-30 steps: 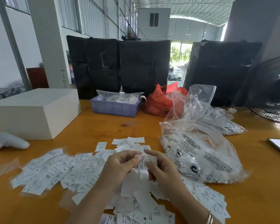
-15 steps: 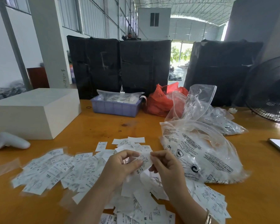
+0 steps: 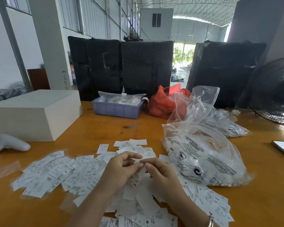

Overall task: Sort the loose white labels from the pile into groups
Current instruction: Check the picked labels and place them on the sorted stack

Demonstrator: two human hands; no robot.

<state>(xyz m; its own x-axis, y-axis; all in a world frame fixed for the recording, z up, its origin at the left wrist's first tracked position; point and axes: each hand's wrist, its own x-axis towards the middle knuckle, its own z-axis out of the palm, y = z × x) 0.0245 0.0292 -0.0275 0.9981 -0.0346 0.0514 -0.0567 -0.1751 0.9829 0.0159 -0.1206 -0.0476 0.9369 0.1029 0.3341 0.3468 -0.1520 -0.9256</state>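
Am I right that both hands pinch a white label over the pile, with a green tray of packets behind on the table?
Not quite: the tray is lilac-blue, not green, as the head view shows. The rest holds: the left hand and right hand pinch a white label over the pile, and the tray stands behind on the table.

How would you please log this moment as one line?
phase: sorting | left hand: pinches small white paper label | right hand: pinches same label | pile of loose white labels: on orange wooden table
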